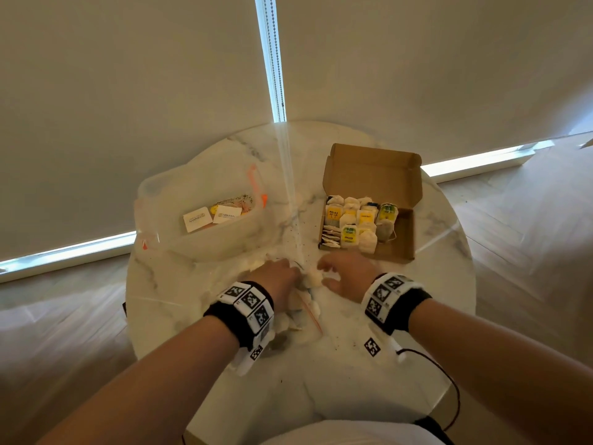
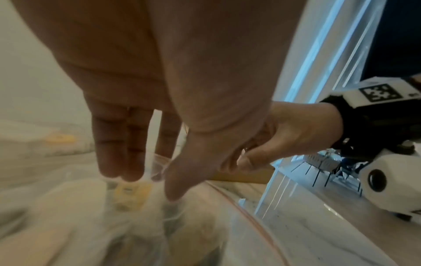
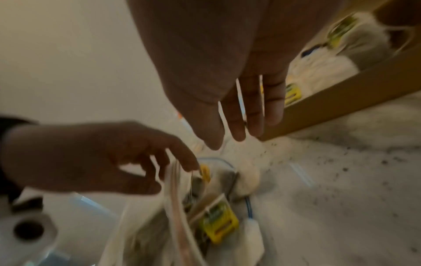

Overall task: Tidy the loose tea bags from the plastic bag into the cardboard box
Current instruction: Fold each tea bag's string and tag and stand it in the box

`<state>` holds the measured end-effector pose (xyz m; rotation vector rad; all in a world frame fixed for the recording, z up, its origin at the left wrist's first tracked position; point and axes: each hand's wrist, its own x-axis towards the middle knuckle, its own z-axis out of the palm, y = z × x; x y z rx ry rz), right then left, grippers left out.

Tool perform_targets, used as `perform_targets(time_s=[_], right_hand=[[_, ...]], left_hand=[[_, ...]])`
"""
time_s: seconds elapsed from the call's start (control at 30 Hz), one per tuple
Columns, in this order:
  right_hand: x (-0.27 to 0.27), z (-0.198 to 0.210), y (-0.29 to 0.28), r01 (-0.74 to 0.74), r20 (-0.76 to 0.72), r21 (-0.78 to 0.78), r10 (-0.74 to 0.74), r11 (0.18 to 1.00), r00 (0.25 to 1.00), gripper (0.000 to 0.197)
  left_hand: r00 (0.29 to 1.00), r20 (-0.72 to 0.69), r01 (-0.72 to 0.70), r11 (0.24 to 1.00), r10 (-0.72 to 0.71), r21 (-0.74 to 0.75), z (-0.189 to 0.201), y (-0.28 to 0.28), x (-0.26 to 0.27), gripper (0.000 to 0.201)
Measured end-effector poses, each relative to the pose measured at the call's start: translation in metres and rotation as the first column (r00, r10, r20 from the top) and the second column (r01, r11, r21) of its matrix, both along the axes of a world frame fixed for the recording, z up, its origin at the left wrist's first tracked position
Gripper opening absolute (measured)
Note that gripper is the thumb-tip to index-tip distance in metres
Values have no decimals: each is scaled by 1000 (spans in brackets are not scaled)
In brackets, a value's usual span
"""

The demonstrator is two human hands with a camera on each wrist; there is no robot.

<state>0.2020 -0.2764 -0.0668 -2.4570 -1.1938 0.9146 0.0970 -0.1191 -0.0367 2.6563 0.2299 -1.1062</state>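
A clear zip plastic bag [image 1: 309, 311] with loose tea bags [image 3: 218, 225] lies on the marble table's near middle. My left hand [image 1: 282, 274] reaches into its mouth and pinches the bag's rim [image 3: 175, 180] between thumb and fingers [image 2: 123, 167]. My right hand [image 1: 337, 274] hovers just right of it, above the bag's mouth, fingers [image 3: 252, 115] straight and holding nothing. The open cardboard box [image 1: 398, 248] stands at the right rear. Rows of tea bags [image 1: 353, 223] fill its left part. Its near wall [image 3: 341, 97] is close to my right fingers.
A second, larger clear bag [image 1: 167, 194] with white cards and orange handles lies at the table's left rear. Tea crumbs [image 3: 341, 162] speckle the marble [image 1: 179, 297] between the bag and the box. A black cable [image 1: 449, 380] runs off the near right edge.
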Motion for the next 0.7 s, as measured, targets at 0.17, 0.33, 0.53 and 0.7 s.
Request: perform_targets(time_s=[0.17, 0.33, 0.53, 0.7], right_hand=[[-22, -24, 23, -281, 64, -175, 296, 943, 953, 95], [-35, -37, 38, -338, 68, -333, 380, 880, 922, 125], [-46, -47, 42, -247, 124, -370, 311, 896, 942, 96], [-47, -45, 45, -211, 133, -285, 256, 935, 957, 43]], left_hand=[[998, 1, 59, 995, -60, 79, -1, 5, -18, 26], [998, 42, 49, 997, -52, 54, -4, 3, -29, 33], [991, 131, -20, 1000, 21, -10, -13, 0, -31, 34], [981, 175, -81, 995, 89, -54, -18, 2, -30, 19]])
